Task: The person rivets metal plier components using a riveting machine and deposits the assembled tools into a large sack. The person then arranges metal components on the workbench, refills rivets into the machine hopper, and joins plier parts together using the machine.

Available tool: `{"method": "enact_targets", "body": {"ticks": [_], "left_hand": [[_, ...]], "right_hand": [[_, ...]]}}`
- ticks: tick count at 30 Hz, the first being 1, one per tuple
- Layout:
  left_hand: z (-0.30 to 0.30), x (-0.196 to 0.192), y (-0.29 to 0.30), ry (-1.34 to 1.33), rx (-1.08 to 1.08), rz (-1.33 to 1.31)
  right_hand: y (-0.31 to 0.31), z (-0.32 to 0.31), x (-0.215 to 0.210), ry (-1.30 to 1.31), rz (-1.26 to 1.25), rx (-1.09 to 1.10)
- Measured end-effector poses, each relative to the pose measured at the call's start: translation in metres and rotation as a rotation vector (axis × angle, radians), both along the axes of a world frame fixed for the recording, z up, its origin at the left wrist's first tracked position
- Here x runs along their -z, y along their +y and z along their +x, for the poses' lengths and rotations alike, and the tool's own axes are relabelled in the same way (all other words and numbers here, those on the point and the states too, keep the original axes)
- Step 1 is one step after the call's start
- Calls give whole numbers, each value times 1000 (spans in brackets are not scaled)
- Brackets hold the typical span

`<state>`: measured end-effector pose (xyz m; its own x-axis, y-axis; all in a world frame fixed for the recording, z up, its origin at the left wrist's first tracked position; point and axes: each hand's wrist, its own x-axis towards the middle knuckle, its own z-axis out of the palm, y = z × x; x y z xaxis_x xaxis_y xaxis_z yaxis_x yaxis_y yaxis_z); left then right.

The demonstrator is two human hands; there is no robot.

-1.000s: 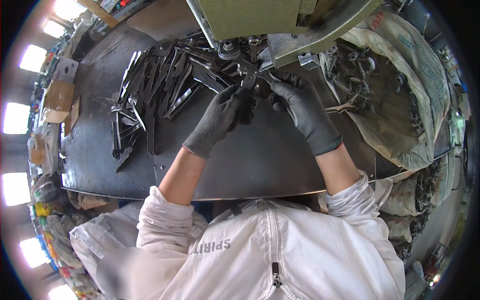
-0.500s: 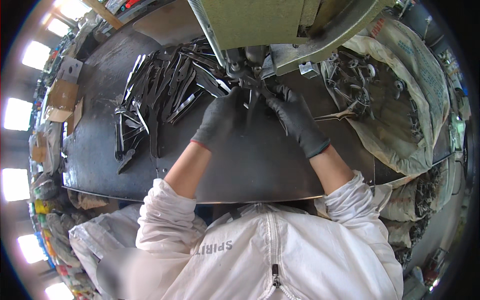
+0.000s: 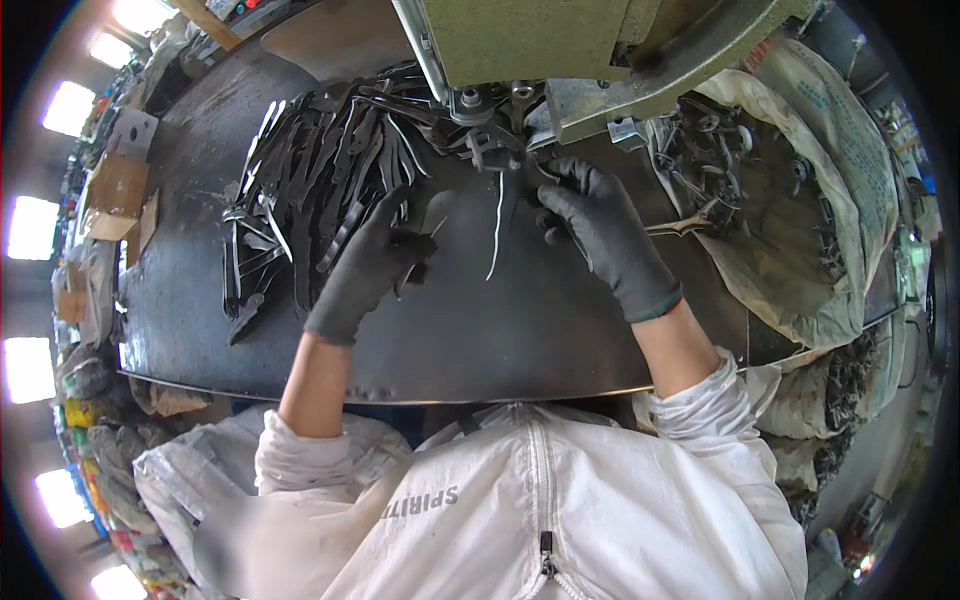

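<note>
My left hand (image 3: 365,270), in a dark grey glove, has drawn its fingers together around a dark flat metal piece (image 3: 436,212) beside the pile. Part of that piece is hidden by the glove. My right hand (image 3: 610,230), gloved alike, is at the right of the machine's working head (image 3: 492,150), its fingers curled. A thin edge shows under its palm, but what it holds is hard to make out. Between the hands, a narrow metal strip (image 3: 497,225) with a bright wavy edge hangs or lies below the working head.
A heap of long dark flat metal pieces (image 3: 340,165) covers the left of the metal table (image 3: 450,340). The green machine body (image 3: 540,40) overhangs the far middle. At right, an open sack (image 3: 850,220) holds curved metal parts (image 3: 715,150). Cardboard boxes (image 3: 118,195) stand far left.
My left hand has moved left and nearer to me, away from the machine head, with a flat metal piece. My right hand has shifted slightly right. The bright-edged strip now shows between them.
</note>
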<state>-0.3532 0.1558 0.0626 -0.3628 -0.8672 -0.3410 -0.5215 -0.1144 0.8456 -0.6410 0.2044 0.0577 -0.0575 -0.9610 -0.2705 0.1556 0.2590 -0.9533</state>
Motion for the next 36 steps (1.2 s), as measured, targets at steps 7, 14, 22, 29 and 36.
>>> {"method": "enact_targets", "body": {"ticks": [7,14,22,29,36], "left_hand": [[1,16,12,429,25,242],[-7,22,14,374,90,252],[-40,-18,19,451,129,269],[-81,-10,26,612,171,274],[-29,43,33,334,-77,210]], "right_hand": [[2,4,9,-37,30,-8],[0,-4,41,24,11,27],[6,1,40,30,37,67],[32,-1,13,359,-265,26],[118,-159,75,931,-66,418]]}}
